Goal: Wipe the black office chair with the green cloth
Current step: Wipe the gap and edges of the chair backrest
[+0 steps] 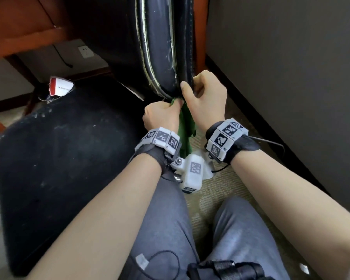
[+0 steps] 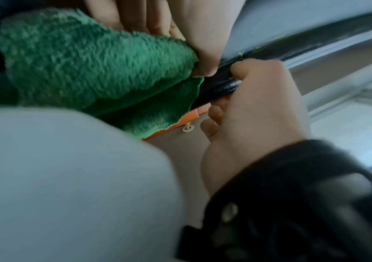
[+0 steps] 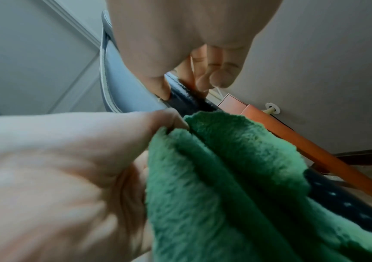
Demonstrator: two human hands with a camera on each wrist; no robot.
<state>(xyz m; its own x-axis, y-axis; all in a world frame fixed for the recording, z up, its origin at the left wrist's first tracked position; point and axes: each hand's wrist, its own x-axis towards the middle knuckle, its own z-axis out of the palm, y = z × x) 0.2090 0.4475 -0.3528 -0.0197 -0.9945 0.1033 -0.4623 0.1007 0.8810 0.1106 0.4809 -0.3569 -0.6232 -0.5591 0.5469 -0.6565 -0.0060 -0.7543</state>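
Grey-trousered knees (image 1: 166, 215) nearest cam. Left hand (image 1: 162, 114) pinches green cloth (image 1: 185, 126) w/ curled fingers at lower edge of black office chair (image 1: 164, 49) backrest; right hand (image 1: 206, 98) grips that edge, steadying. Step: wiping rim. Next, prob.: draw cloth along edge, keep pressure.

Wall socket (image 1: 85, 51), wooden desk (image 1: 26, 37), carpet (image 1: 214, 190).

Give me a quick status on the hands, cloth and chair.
Left hand pinches the green cloth at the chair's lower edge. Right hand grips the chair edge just above. Nothing blocking.
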